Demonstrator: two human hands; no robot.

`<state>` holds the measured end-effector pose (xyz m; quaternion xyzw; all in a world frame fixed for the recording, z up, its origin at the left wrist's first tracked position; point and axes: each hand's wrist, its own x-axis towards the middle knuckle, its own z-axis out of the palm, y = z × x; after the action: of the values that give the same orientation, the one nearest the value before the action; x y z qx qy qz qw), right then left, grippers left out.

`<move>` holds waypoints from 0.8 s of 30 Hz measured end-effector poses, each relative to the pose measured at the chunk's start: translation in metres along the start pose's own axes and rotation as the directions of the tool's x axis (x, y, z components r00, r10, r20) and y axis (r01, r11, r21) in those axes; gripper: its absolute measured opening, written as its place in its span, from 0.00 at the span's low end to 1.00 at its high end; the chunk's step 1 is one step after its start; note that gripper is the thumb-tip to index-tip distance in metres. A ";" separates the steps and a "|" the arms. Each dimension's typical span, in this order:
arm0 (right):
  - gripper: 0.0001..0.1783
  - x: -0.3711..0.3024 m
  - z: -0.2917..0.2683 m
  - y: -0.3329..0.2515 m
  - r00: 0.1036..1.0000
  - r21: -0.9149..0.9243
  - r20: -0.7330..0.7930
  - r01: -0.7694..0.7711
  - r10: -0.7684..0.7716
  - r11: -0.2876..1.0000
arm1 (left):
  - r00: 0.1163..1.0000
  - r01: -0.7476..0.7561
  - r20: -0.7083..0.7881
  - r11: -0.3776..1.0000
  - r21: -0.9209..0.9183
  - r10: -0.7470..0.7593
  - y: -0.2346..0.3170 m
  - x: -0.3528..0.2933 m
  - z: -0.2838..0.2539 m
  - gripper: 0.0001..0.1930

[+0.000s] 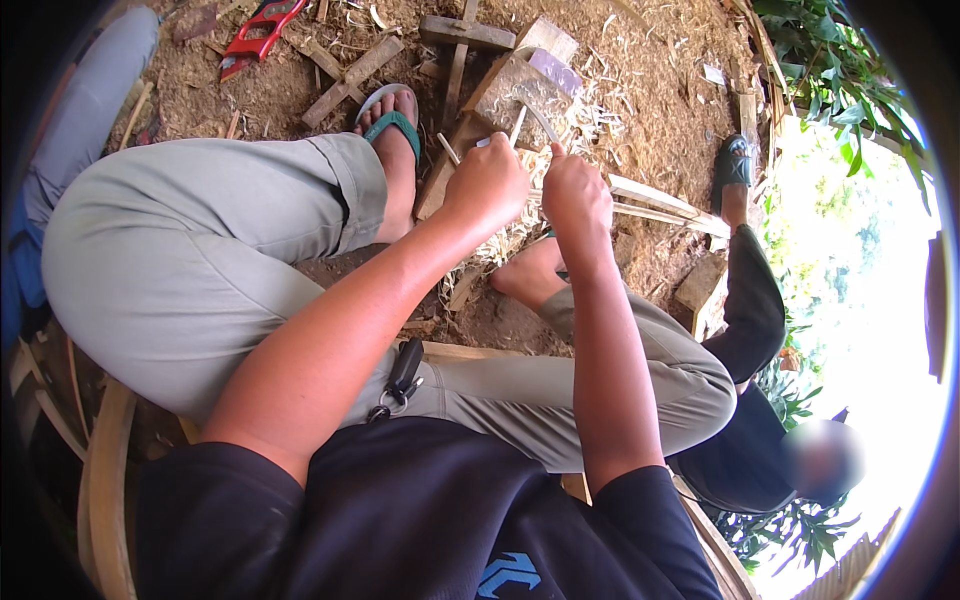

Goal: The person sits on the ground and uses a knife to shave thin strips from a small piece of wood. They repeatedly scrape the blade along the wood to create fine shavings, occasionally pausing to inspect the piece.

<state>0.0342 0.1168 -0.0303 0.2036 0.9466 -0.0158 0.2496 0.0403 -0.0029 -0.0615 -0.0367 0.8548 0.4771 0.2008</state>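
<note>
Both my arms reach forward over the shaving-covered ground, the two fists close together. My left hand (490, 180) is closed; a thin pale strip (518, 126) juts up beside its knuckles. Another narrow light-coloured end (449, 149) shows at its outer side; whether the two are one piece is hidden. My right hand (577, 195) is closed round a slim, curved pale strip of wood or bamboo (539, 122), which bends up and left from the thumb. Just beyond both fists stands a wooden block (505, 90), with curled shavings (590, 130) heaped beside it.
A red-handled saw (258, 35) lies at the far left. Crossed wooden pieces (355, 80) are near my sandalled left foot (392, 115). Long split strips (670, 200) extend right from my right hand. Another person (745, 310) sits at the right; grey-trousered legs (95, 100) show far left.
</note>
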 end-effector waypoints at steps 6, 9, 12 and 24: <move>0.33 -0.018 -0.015 0.006 0.996 0.007 0.092 0.006 -0.007 1.000 | 0.999 0.039 0.015 0.999 0.014 -0.039 -0.001 0.002 0.000 0.15; 0.33 -0.033 -0.016 0.010 0.995 0.012 0.090 0.040 -0.041 0.999 | 0.996 0.053 0.066 0.997 0.055 -0.057 -0.003 0.005 -0.001 0.14; 0.32 -0.036 -0.017 0.009 0.994 0.017 0.100 0.040 -0.041 0.999 | 0.992 0.064 0.104 0.995 0.078 -0.071 -0.003 0.006 -0.001 0.15; 0.31 0.015 0.014 0.015 0.995 0.075 -0.013 0.104 -0.103 0.992 | 0.998 0.035 0.046 0.998 0.045 -0.037 -0.001 0.003 0.000 0.15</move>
<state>0.0351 0.1339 -0.0488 0.1637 0.9556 -0.0638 0.2364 0.0377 -0.0036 -0.0635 -0.0365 0.8595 0.4550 0.2300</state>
